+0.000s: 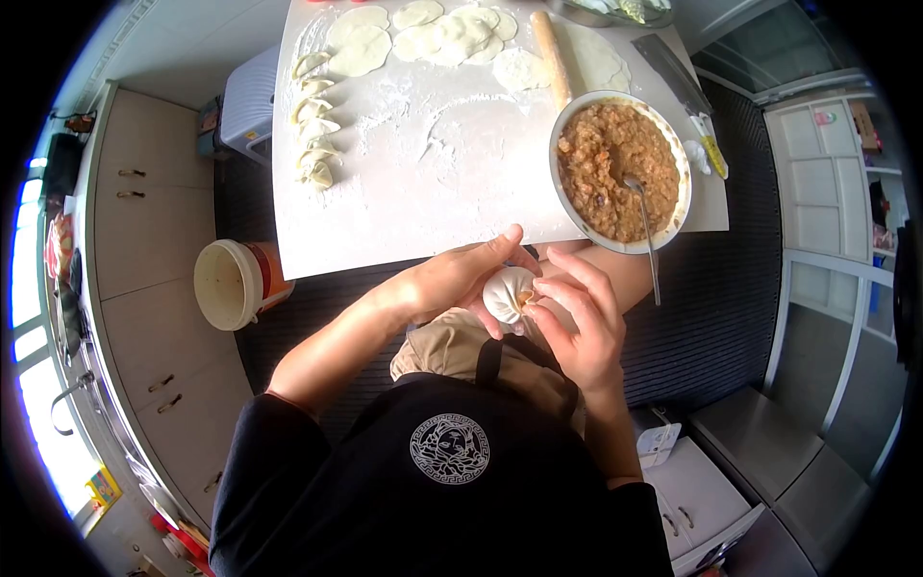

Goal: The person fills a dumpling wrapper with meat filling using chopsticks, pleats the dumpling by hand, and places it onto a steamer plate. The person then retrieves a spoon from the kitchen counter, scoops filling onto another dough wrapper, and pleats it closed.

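A round pleated dumpling (505, 294) rests in my left hand (460, 277), whose fingers cup it from below and the side while the thumb points up and away. My right hand (584, 325) pinches the gathered dough at its right edge, where a little brown filling seems to show. Just beyond my hands, a bowl of brown minced filling (601, 144) stands at the table's near right edge. A metal spoon (645, 216) is stuck in the filling, its handle hanging over the rim towards me.
On the floured white table (385, 226) lie a row of folded dumplings (315, 125), flat dough wrappers (461, 34), a rolling pin (552, 58) and a large knife (671, 72). A white bucket (226, 284) stands on the floor at left, beside cabinets (159, 240).
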Demonstrator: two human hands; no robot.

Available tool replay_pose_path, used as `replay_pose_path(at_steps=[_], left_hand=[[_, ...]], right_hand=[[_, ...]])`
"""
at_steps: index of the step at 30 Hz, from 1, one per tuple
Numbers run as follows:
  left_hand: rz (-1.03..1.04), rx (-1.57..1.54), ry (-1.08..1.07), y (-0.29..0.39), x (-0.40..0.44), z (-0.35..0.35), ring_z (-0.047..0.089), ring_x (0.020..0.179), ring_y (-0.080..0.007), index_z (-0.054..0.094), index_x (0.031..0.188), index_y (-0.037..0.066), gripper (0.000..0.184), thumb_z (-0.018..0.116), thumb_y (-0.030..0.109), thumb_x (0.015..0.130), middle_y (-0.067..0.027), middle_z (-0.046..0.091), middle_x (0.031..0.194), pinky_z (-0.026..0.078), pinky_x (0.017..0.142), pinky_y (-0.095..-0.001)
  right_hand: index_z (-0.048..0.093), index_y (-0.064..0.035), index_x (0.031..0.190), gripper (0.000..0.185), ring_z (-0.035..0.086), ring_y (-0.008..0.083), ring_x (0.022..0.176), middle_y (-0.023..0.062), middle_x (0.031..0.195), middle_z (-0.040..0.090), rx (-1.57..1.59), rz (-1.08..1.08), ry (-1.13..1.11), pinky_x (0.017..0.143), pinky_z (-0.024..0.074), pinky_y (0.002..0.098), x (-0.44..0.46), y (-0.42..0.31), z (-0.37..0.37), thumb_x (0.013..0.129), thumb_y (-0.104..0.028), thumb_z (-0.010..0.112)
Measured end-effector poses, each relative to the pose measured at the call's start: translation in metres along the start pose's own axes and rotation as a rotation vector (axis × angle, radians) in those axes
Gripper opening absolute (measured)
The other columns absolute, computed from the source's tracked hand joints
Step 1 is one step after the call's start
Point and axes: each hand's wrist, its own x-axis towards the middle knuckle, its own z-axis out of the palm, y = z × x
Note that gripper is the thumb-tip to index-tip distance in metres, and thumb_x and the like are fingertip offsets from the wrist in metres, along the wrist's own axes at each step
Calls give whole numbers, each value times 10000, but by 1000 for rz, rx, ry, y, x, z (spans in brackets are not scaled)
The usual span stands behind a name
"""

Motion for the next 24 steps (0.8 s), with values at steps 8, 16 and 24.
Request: replay_pose_path(at_steps=[8, 16, 24], left_hand=[[12, 45, -11, 3, 3, 0, 668, 870, -231, 487, 1211, -30, 706, 211, 581, 988, -170, 620, 1034, 582, 629, -306], [217, -330, 77, -16, 9, 11, 617, 665, -177, 493, 1228, -40, 569, 264, 437, 1019, -124, 632, 1002, 442, 467, -228], [371, -598, 427, -65, 38, 38, 575, 967, -164, 518, 1240, 28, 576, 197, 460, 1035, -69, 601, 1038, 483, 858, -337]], right_hand=[[660, 7, 911, 159, 640, 223, 867, 140, 1120, 608, -47, -9, -30, 728, 546, 316, -2, 3, -3, 766, -1, 724], [652, 8, 914, 159, 650, 287, 938, 150, 1054, 636, -38, 28, 98, 755, 548, 350, 2, 4, -1, 766, 38, 701], [638, 24, 935, 162, 657, 276, 895, 133, 1019, 639, -154, 88, 25, 750, 547, 351, 0, -8, 14, 782, 22, 693]])
